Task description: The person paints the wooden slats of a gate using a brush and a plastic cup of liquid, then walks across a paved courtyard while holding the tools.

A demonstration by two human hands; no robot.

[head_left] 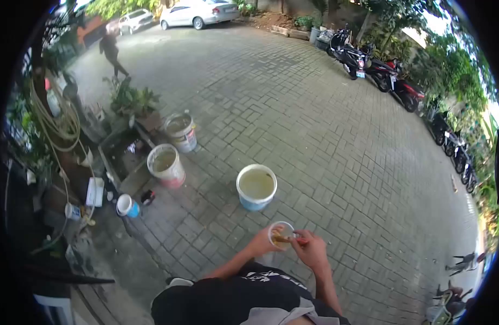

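Note:
My left hand (263,241) is wrapped round a small clear cup (281,233) in front of my body. My right hand (311,250) grips a brush-like tool with a red handle (302,240), and its brownish end (282,239) reaches into the cup. Just beyond my hands a white and blue bucket (256,188) of cloudy liquid stands on the paving. Two more filled buckets, one with a pink base (167,166) and one behind it (180,132), stand to the left.
A basin (125,154), a small blue and white bucket (128,206), a dark object (147,197) and a coiled hose (54,127) are at the left. Motorcycles (368,67) line the right. A person (111,53) and cars (201,13) are far off.

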